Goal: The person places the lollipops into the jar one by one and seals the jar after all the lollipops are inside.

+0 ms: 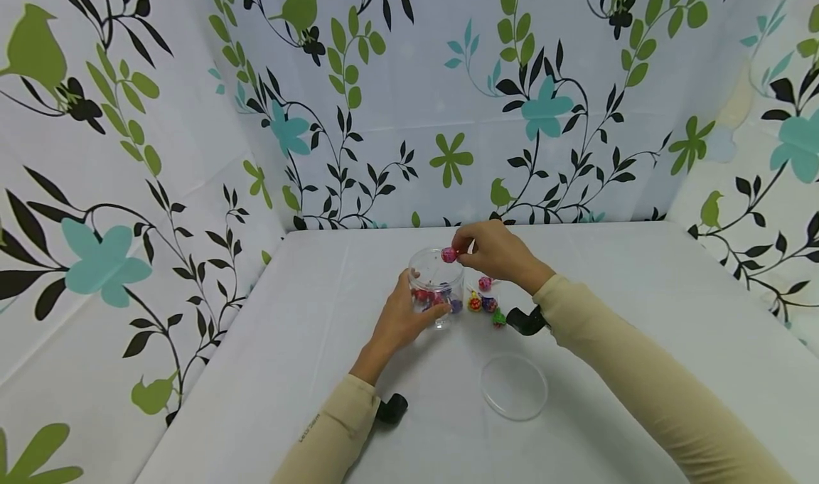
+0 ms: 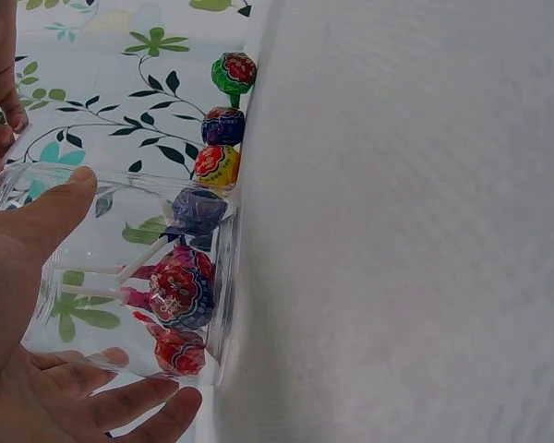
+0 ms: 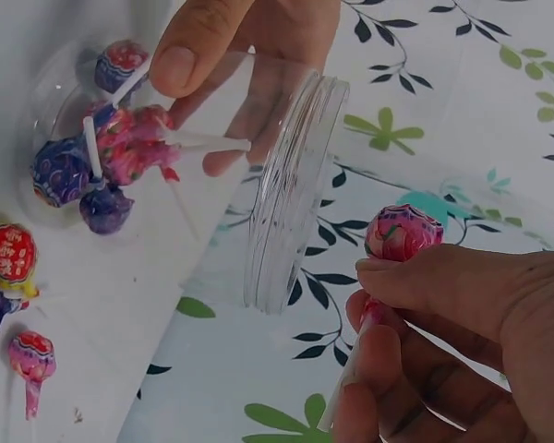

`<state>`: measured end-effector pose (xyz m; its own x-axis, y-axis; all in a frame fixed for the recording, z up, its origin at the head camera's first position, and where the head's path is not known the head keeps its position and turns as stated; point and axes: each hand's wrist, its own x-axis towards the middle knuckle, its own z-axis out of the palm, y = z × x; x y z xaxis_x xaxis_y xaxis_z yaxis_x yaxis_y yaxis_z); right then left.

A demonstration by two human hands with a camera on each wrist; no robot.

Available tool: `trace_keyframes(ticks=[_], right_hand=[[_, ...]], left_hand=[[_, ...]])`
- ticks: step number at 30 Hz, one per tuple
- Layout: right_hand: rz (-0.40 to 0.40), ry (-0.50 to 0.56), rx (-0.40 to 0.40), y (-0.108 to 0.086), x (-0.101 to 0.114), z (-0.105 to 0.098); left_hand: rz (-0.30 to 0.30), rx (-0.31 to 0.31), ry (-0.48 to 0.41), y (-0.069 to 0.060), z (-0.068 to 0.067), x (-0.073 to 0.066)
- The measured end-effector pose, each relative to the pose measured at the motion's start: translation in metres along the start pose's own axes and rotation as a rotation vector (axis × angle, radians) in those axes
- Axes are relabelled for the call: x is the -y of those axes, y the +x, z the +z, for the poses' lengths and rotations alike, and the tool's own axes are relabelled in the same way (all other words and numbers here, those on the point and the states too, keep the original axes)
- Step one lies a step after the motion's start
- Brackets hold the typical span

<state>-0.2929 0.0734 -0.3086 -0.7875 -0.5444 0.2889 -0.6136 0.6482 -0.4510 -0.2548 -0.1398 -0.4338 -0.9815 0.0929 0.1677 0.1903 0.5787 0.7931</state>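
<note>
A clear plastic jar (image 1: 438,278) stands on the white table with several wrapped lollipops (image 3: 120,152) inside it. My left hand (image 1: 402,313) holds the jar around its side, thumb on the near side and fingers at the far side. Above the jar's open mouth, my right hand (image 1: 495,251) pinches a pink lollipop (image 3: 402,235) just below its head, the white stick pointing down along the fingers. To the right of the jar lie a yellow lollipop (image 1: 474,301), a dark blue one (image 1: 489,304), a green one (image 1: 498,318) and a pink-red one (image 1: 485,283).
A round clear lid (image 1: 514,387) lies flat on the white tablecloth (image 1: 435,413), nearer than the jar. Patterned cloth curtains (image 1: 397,114) with leaves and birds stand behind and at both sides. Each wrist carries a black camera (image 1: 392,409).
</note>
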Motion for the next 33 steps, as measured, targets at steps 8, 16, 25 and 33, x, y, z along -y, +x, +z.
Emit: trace_keyframes(ticks=[8, 16, 25, 33], right_hand=[[-0.049, -0.013, 0.023, 0.011, 0.012, 0.012], [-0.05, -0.005, 0.039, 0.014, 0.02, 0.023], [-0.065, -0.013, 0.017, 0.006, 0.022, 0.022], [-0.025, 0.01, -0.02, -0.005, 0.004, 0.009]], left_hand=[[-0.004, 0.004, -0.009, -0.002, -0.001, -0.003], [0.01, 0.016, -0.028, -0.001, -0.001, -0.001], [0.032, 0.005, -0.023, -0.002, -0.001, -0.002], [0.021, -0.002, 0.008, -0.002, -0.001, -0.002]])
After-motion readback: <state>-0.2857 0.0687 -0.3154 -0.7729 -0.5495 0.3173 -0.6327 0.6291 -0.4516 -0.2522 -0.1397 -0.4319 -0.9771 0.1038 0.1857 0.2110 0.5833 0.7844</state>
